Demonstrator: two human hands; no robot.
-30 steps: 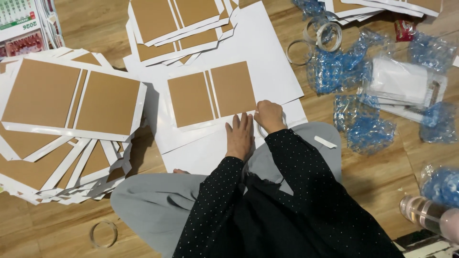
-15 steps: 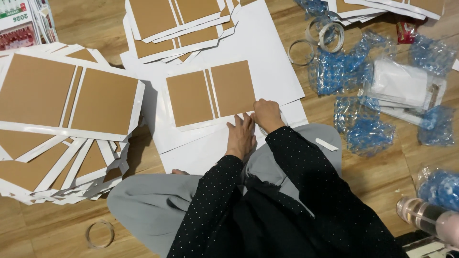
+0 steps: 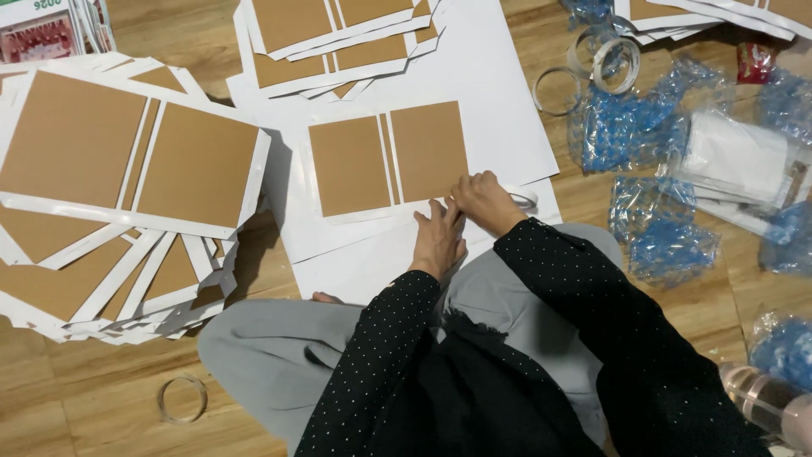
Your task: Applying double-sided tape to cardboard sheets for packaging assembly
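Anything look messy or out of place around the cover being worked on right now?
Mostly clutter. The big stack of brown-and-white covers on the left is fanned out unevenly, edges askew. Crumpled blue plastic wrap lies scattered on the right. Both hands, left hand and right hand, press the centre cover, which lies flat.

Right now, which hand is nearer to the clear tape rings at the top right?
Right. The right hand is at the card's lower right corner, below and left of the tape rings. The left hand lies lower, farther left.
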